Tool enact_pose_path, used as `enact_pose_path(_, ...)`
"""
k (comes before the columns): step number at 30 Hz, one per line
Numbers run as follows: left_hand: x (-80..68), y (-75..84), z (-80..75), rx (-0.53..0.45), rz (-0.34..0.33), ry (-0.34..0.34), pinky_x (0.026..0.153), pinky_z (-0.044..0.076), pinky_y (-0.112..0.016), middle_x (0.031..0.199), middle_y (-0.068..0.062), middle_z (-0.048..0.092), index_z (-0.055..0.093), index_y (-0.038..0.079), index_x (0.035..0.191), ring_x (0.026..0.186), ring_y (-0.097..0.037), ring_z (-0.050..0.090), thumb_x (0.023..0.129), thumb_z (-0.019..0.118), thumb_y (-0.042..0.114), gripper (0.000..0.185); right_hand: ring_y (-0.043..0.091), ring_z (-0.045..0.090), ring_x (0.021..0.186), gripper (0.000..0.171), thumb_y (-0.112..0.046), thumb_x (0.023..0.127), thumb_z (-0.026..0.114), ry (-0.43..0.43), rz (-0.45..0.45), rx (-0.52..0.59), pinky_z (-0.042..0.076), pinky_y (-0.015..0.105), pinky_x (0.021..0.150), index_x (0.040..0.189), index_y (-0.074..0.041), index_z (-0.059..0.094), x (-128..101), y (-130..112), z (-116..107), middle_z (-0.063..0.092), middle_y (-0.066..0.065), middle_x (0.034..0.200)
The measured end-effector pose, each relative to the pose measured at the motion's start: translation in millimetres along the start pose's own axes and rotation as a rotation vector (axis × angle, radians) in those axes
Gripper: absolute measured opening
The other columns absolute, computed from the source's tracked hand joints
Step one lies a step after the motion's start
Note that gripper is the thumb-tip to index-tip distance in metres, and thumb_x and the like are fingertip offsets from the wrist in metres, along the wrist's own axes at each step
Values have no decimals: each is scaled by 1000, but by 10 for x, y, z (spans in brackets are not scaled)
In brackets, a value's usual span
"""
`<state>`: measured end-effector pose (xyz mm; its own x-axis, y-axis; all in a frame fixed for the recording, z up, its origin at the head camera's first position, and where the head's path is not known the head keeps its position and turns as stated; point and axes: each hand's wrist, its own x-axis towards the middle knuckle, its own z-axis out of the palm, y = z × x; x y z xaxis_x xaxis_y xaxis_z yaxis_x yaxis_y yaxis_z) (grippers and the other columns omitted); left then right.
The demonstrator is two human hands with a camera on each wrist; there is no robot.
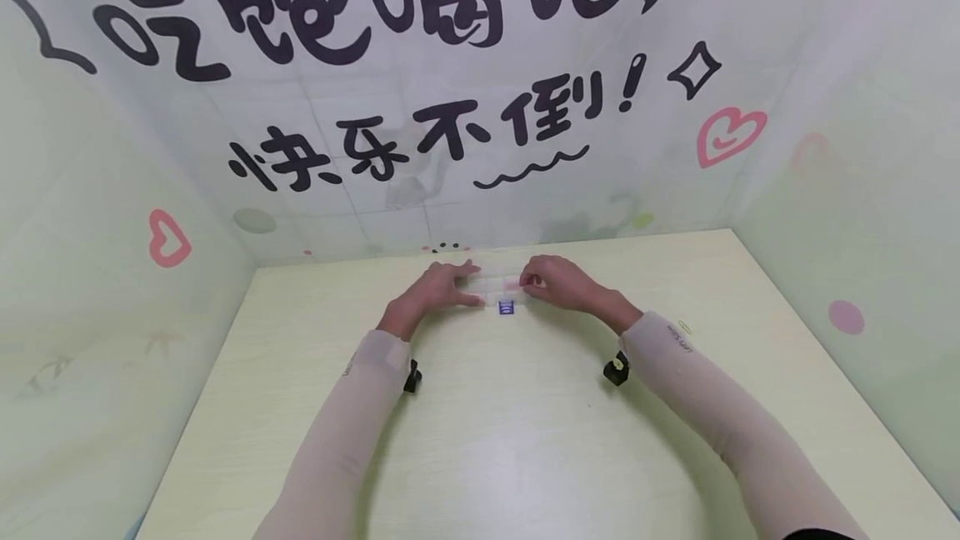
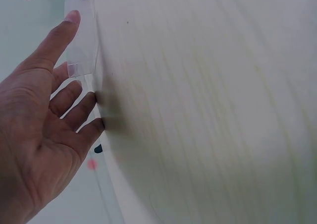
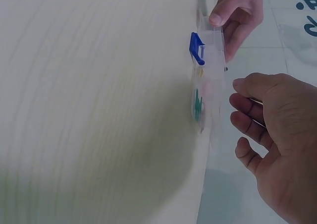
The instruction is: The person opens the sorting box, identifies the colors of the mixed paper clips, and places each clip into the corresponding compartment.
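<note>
A clear plastic compartment box [image 1: 492, 283] with a blue latch [image 1: 506, 307] lies near the table's back edge. My left hand [image 1: 442, 286] holds its left end, thumb on the front side and fingers behind, as the right wrist view shows. My right hand [image 1: 562, 282] is at the box's right end, its fingers bent toward the thumb. In the right wrist view, no item shows between those fingertips; whether they pinch something small cannot be told. Through the clear wall, a green piece [image 3: 198, 105] and a faint pinkish patch [image 3: 208, 86] show.
The pale wooden table [image 1: 495, 440] meets a printed white back wall [image 1: 450, 219] just behind the box. Side walls rise at the left and right. A small thin yellowish loop [image 1: 685, 327] lies on the table beside the right forearm.
</note>
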<state>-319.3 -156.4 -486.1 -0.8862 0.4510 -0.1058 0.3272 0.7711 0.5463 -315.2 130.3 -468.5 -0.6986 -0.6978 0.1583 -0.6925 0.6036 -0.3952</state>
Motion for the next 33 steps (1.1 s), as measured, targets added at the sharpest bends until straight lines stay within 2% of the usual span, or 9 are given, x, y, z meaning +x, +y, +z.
enact_pose_path(10, -3, -23, 7, -2, 10, 9, 129, 30, -46, 164, -16, 40, 54, 7, 154, 156, -35, 32, 88, 87, 39, 80, 25, 70, 96, 14, -4, 97, 73, 3, 18, 32, 60, 42, 88, 110, -1, 78, -217, 135, -158, 76, 10, 104)
enact_pose_path(24, -15, 3, -18, 4, 8, 8, 129, 29, -47, 164, -17, 41, 55, 7, 154, 156, -36, 32, 89, 86, 38, 79, 27, 70, 94, 13, 0, 96, 73, 3, 48, 47, 60, 52, 85, 108, 3, 76, -656, 365, -425, 74, 10, 100)
enact_pose_path(33, 0, -11, 6, -5, 5, 6, 129, 29, -47, 164, -16, 40, 54, 8, 155, 156, -36, 32, 89, 86, 39, 79, 30, 70, 96, 16, 2, 95, 73, -8, 106, 49, 58, 57, 87, 111, 4, 75, -977, 557, -631, 75, 13, 103)
